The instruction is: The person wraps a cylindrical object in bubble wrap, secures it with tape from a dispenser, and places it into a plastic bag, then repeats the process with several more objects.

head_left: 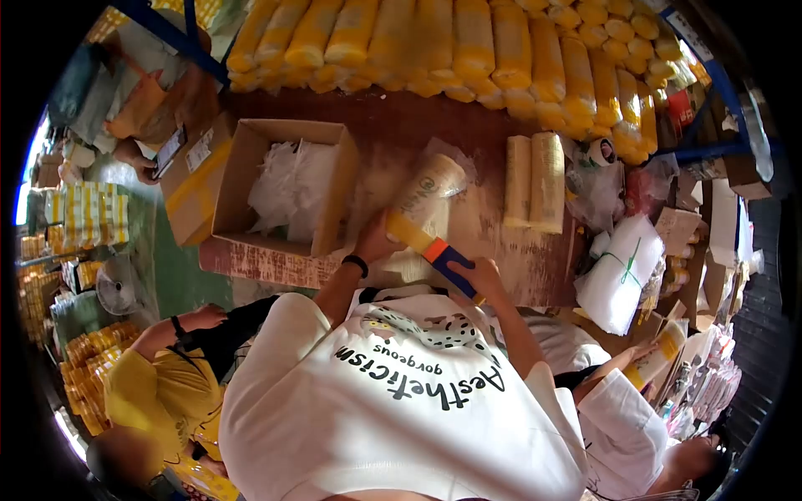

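Observation:
My right hand point(479, 275) is closed around the dark blue end of a flat bar point(440, 256) coloured yellow, orange and blue. The yellow end of the bar meets my left hand point(376, 238), whose fingers are closed near it; a black band is on that wrist. Just beyond my hands, a cylindrical roll point(430, 185) in clear plastic with dark print lies on the worn reddish table point(493, 259). Left of my left hand stands an open cardboard box point(347, 179) with white crumpled material point(294, 188) inside.
Yellow wrapped rolls point(388, 37) are stacked along the far edge. Two pale rolls point(532, 184) lie at the right, near a white wrapped bundle point(620, 271). A person in yellow point(159, 388) is at lower left, another in white point(622, 426) at lower right.

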`<state>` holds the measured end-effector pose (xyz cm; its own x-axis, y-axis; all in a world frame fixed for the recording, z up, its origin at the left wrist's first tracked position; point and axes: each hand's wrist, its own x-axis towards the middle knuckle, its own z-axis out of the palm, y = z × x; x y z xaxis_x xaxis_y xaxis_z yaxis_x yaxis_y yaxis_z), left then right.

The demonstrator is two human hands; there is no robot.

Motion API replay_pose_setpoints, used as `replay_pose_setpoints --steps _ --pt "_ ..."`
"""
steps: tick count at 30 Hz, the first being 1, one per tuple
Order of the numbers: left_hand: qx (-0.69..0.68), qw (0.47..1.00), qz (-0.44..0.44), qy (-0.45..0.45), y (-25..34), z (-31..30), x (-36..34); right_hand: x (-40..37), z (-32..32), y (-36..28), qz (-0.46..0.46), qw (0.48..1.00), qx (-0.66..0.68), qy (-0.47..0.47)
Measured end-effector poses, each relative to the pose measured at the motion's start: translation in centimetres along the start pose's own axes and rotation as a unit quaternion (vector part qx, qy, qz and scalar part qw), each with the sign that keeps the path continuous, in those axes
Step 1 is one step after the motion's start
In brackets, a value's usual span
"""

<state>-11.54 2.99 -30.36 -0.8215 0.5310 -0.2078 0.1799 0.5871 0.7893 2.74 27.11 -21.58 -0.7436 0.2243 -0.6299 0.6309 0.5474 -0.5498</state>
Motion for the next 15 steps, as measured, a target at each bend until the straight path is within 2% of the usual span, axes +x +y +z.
replay_pose_setpoints --steps 3,5,6,8,11,14,15 --pt "-0.002 1.000 0.029 -0.003 -0.4 0.1 0.2 1.9 2.5 0.8 0.009 1.000 -0.026 -0.001" --pt "-0.005 0.999 0.029 -0.022 0.3 -0.7 0.8 3.7 4.6 0.0 0.015 0.996 -0.072 0.048" --pt "0.006 0.998 0.027 -0.062 0.5 -1.2 1.3 4.4 4.9 -0.5 0.016 0.993 -0.095 0.075" --pt "0.031 0.989 0.019 -0.145 0.3 -2.7 1.9 4.5 4.5 -1.1 -0.013 0.994 -0.087 0.062" --pt "0.117 0.971 0.040 -0.205 -3.3 -2.3 2.6 4.2 4.2 -1.4 -0.023 0.994 -0.090 0.062" --pt "0.159 0.980 0.049 -0.109 1.6 -1.3 2.4 4.4 4.4 -1.3 -0.025 0.994 -0.086 0.060" --pt "0.162 0.984 0.026 -0.063 1.9 0.2 2.4 4.5 4.7 -1.2 -0.026 0.995 -0.082 0.057"
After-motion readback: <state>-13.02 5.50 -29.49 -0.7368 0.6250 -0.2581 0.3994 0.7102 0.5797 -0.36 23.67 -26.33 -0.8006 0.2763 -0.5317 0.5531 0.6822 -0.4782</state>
